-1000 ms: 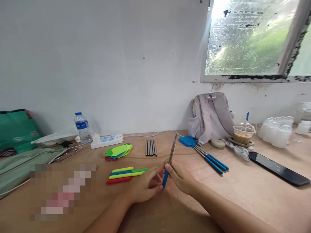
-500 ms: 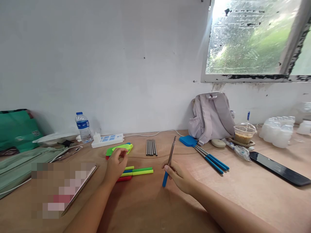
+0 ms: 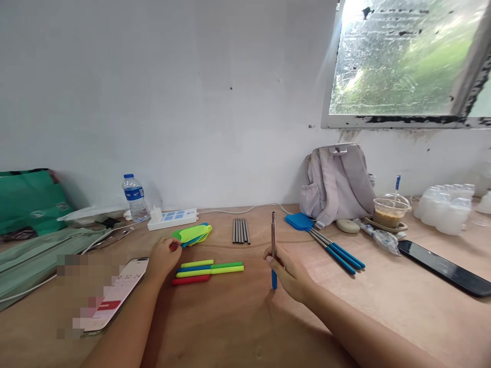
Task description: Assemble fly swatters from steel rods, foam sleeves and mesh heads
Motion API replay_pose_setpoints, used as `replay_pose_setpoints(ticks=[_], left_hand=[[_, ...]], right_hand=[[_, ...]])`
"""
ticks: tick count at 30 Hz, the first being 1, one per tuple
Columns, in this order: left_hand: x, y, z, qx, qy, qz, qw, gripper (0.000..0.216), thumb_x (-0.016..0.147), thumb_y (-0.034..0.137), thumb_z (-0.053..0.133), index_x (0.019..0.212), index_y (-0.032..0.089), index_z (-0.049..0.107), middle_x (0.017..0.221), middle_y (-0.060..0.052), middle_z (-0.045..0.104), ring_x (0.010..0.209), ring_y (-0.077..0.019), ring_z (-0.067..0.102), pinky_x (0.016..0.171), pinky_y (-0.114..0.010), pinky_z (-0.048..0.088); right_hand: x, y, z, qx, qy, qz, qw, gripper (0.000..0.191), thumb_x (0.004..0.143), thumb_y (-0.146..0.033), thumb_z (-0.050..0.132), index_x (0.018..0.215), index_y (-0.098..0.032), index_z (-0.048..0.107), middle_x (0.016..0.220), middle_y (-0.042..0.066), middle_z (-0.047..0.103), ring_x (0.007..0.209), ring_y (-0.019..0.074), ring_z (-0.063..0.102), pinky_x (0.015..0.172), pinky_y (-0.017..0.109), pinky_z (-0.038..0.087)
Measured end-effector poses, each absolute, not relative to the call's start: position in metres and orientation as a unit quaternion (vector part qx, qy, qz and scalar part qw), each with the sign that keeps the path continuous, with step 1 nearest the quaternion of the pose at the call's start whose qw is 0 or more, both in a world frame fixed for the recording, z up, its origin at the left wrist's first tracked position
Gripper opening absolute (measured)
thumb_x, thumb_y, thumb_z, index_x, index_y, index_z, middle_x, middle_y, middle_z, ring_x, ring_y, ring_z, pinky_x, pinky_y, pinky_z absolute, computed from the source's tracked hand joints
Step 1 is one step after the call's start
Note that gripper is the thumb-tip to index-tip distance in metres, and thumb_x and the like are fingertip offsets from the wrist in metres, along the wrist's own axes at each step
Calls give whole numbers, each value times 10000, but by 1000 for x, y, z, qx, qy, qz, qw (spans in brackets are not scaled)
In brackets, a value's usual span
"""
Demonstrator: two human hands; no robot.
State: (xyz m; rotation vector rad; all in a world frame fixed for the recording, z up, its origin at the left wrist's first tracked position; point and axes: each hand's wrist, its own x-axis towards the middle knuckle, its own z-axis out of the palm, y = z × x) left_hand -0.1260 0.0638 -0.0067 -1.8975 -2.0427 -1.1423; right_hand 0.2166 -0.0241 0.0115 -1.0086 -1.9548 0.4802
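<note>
A: What is the right hand (image 3: 287,273) holding?

B: A slim silver metal rod with a bright blue sleeve-like handle (image 3: 273,278) at its lower end. The fingers close around it, thumb on the near side, and it stands nearly upright over the brown wooden table (image 3: 238,322). Whether its lower tip touches the wood, I cannot tell.

A: And the left hand (image 3: 163,255)?

B: At the near left edge of a loose pile of flat plastic paddle-shaped pieces in lime, green and blue (image 3: 195,234). Its fingers are curled narrow, with a bit of red showing at the tips; I cannot tell whether they pinch a piece.

A: What lies between the two hands?

B: A group of straight plastic handles in yellow, blue, green and red (image 3: 226,270), lying side by side and end to end. Farther back, a row of short grey metal tubes (image 3: 241,231) sits to the right of the pile.

A: Anything beyond the right hand?

B: Blue-headed swatters with metal shafts and blue grips (image 3: 341,258) lie on the table, in front of a pale lilac fabric backpack (image 3: 337,184) that leans against the white wall (image 3: 192,102).
</note>
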Motion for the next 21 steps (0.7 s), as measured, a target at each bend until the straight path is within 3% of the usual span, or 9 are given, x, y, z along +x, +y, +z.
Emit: replay_pose_setpoints(ticks=[10, 16, 21], left_hand=[[-123, 64, -9, -655, -685, -319, 30, 192, 576, 331, 492, 669, 184, 572, 727, -51, 622, 725, -211, 587, 679, -296, 456], [-121, 63, -6, -651, -684, -329, -7, 173, 589, 344, 486, 649, 192, 543, 697, -47, 635, 671, -202, 595, 616, -281, 453], [-118, 60, -2, -658, -682, -320, -2, 175, 626, 329, 445, 659, 195, 552, 690, -43, 642, 671, -204, 595, 624, -283, 448]], right_hand=[[216, -23, 9, -424, -776, 163, 437, 58, 832, -223, 397, 807, -202, 444, 694, -20, 489, 613, 116, 454, 565, 227, 334], [217, -24, 5, -412, -785, 124, 446, 265, 910, -355, 240, 787, -200, 415, 687, 4, 493, 612, 131, 460, 565, 238, 345], [217, -22, 4, -413, -783, 117, 449, 324, 916, -395, 210, 775, -199, 426, 678, 13, 504, 599, 134, 470, 558, 236, 355]])
